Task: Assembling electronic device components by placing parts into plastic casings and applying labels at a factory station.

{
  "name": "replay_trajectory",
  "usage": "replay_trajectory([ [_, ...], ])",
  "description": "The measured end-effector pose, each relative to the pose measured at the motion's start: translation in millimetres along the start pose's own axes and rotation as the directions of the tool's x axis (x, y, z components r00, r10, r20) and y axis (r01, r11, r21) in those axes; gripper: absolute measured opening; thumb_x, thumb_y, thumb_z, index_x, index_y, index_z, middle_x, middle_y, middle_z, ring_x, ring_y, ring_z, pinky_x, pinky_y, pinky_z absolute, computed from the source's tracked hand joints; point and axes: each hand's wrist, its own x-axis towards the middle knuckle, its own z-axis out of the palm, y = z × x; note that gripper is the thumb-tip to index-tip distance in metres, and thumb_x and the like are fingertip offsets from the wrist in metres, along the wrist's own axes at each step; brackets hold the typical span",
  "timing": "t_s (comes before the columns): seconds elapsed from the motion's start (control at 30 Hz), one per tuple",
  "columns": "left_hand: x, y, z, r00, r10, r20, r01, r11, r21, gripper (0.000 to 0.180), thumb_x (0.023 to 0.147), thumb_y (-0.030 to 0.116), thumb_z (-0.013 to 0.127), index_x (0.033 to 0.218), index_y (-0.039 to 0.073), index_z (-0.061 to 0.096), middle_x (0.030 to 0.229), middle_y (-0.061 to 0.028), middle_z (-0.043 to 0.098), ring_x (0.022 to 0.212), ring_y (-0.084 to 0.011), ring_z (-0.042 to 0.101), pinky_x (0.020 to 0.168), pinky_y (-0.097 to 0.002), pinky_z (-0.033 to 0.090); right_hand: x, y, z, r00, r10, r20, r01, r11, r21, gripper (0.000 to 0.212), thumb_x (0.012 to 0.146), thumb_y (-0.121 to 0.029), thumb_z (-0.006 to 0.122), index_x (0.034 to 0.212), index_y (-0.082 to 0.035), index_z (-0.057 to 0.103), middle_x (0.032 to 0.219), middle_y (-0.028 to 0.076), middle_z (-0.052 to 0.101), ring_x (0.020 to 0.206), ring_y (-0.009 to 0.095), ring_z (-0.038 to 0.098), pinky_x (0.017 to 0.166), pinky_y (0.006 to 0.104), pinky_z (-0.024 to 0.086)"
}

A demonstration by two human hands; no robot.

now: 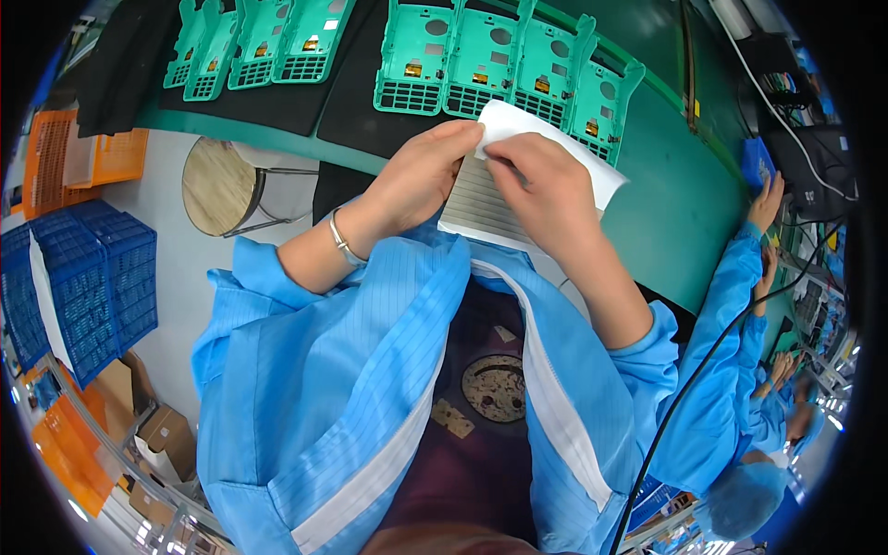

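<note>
My left hand [416, 176] pinches the upper left edge of a sheet of grey strips [481, 205], thumb on top. The sheet has a white top layer or backing [527, 118] that curls up behind my fingers. Over the sheet, my right hand [553, 190] is closed, with thumb and index finger close together near the strips' upper end. Whatever lies between those fingertips is too small to make out. Just beyond the sheet, several green plastic housings [413, 57] with grille slots stand in a row on a black mat [356, 118].
More green housings [310, 42] stand at the far left of the green table [671, 203]. A round stool [219, 185], blue crates [129, 277] and an orange crate [116, 159] are on the left. At right, a co-worker's blue sleeve [726, 296] reaches along the table; a black cable [689, 393] hangs nearby.
</note>
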Motion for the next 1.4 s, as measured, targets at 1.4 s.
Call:
replay_trajectory([
  [1.4,15,-3,-17,0.943,0.238,-0.232,-0.060,0.808,0.586,0.018,0.095,0.016,0.053,0.104,0.002,0.058,0.088,0.0015,0.060,0.081,-0.0031,0.051,0.075,-0.0204,0.042,45,159,-94,0.887,0.311,0.342,-0.204,0.927,-0.315,0.016,0.081,-0.019,0.064,0.087,-0.005,0.066,0.064,0.008,0.057,0.053,0.016,0.048,0.053,0.0303,0.040],
])
